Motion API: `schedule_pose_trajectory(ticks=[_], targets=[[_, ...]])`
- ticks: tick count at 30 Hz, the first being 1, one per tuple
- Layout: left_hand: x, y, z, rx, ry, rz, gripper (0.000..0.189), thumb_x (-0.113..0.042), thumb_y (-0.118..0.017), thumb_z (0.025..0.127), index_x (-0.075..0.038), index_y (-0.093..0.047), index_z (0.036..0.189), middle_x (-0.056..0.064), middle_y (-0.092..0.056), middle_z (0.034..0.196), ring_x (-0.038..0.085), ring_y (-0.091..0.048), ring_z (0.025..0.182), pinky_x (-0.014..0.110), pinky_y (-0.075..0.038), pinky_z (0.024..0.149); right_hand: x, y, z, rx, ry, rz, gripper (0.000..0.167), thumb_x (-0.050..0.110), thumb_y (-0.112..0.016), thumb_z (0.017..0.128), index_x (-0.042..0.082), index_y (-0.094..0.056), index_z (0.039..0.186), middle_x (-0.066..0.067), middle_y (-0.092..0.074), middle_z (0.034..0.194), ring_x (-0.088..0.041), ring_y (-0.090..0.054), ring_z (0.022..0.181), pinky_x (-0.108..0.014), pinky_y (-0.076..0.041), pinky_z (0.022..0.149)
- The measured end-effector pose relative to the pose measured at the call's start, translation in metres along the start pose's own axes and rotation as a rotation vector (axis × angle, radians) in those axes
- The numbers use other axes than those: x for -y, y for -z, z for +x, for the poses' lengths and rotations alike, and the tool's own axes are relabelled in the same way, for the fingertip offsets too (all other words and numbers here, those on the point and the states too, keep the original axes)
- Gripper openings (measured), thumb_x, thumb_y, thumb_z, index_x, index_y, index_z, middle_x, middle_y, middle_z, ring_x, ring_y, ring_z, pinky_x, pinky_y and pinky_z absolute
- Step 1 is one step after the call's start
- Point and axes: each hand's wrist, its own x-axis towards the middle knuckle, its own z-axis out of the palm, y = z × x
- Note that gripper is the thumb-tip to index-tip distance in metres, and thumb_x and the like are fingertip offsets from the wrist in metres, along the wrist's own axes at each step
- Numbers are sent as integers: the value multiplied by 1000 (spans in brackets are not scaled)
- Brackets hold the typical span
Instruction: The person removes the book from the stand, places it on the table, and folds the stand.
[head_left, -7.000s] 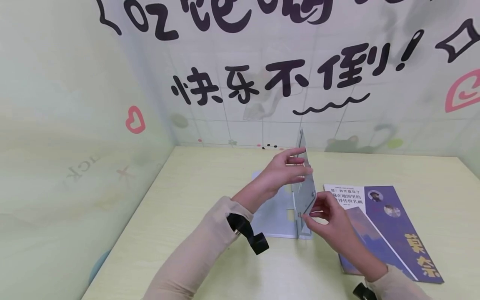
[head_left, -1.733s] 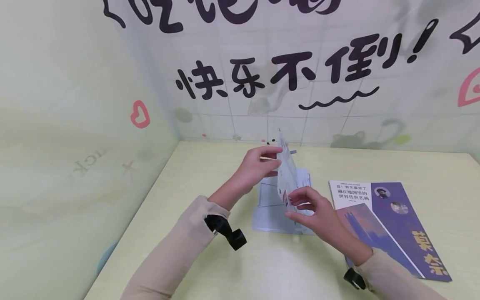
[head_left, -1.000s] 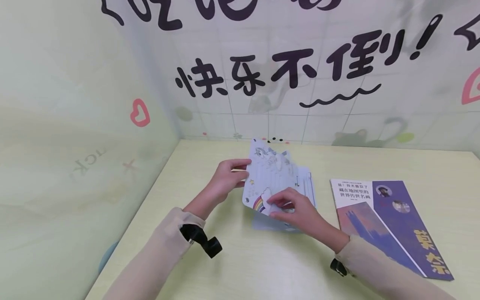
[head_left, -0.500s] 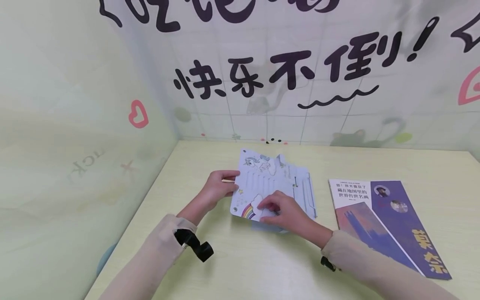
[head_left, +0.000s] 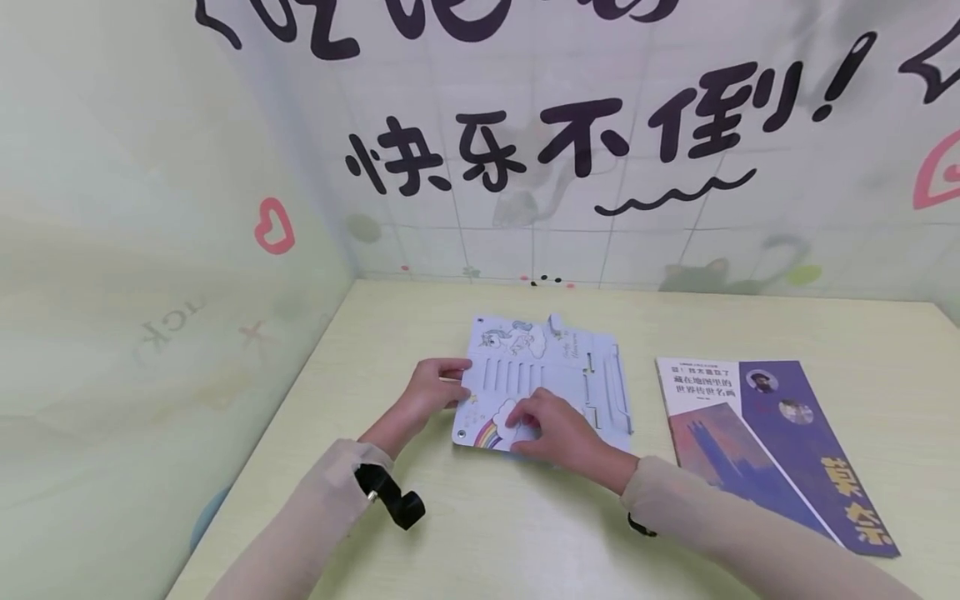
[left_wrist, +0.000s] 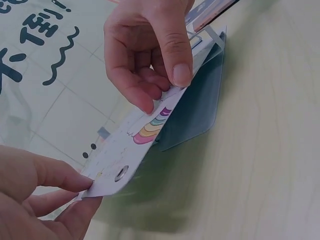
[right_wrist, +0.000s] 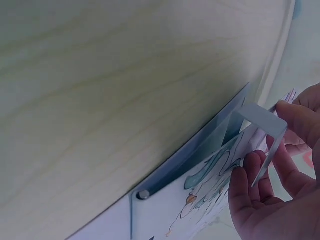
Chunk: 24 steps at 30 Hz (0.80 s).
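Observation:
A pale blue-white metal book stand (head_left: pixel 525 375) with a unicorn, a rainbow and a row of slots lies near the middle of the table, its printed panel tilted low over its base. My left hand (head_left: pixel 431 390) pinches the panel's left edge between thumb and fingers. At the lower edge, beside the rainbow, my right hand (head_left: pixel 553 427) holds the panel with curled fingers. In the left wrist view a gap shows between the panel and the dark underside part (left_wrist: pixel 195 107). A bent tab (right_wrist: pixel 265 120) stands out by my right fingers in the right wrist view.
To the right of the stand a purple and white book (head_left: pixel 780 450) lies flat on the pale wooden table (head_left: pixel 480 525). A printed wall sheet (head_left: pixel 525 242) stands behind, and another sheet (head_left: pixel 150 333) runs along the left side.
The panel stood nearly upright seven seconds ago. Both hands have swung it left and down, so its printed face now shows and lies low. The book has not moved.

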Motion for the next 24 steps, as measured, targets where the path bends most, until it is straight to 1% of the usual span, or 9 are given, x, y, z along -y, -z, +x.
schedule_pose_trajectory(ticks=[4,6,10,15,21,24], targets=[[6,0,2,-9,17,18,49,15,-61,73,3,-57,121,19,-55,107,21,-58,84,27,-53,66,1,-3,2,23,-21,-33,22,12,-79,69,10,-67,87,3,-47,79,-12,-43,71,-23,-40,63],[9,0,3,-11,30,30,50,13,-62,73,1,-57,121,17,-55,107,20,-57,85,26,-52,66,1,-4,3,46,-42,-43,22,13,-79,69,11,-67,88,2,-47,79,-13,-43,71,-24,-40,63],[14,-1,5,-4,37,50,50,12,-63,73,0,-57,121,16,-55,106,20,-55,87,24,-51,66,0,-6,5,81,-65,-73,22,14,-78,70,12,-67,89,2,-47,82,-13,-44,72,-24,-41,63],[20,-2,7,-1,35,38,49,13,-63,74,1,-57,121,17,-57,105,20,-56,87,23,-50,64,2,-7,6,104,-70,-114,23,15,-78,71,12,-67,91,1,-48,84,-12,-45,73,-24,-41,63],[22,-1,8,18,38,13,52,13,-62,74,0,-54,124,18,-55,109,22,-56,90,25,-52,66,3,-6,7,121,-74,-111,23,15,-77,71,12,-66,91,1,-48,85,-14,-44,74,-25,-41,63],[21,-1,9,28,43,9,52,13,-62,75,-1,-54,125,18,-54,110,23,-56,91,26,-52,68,1,-4,8,132,-68,-84,22,14,-76,72,11,-66,91,1,-49,84,-14,-45,74,-26,-41,65]])
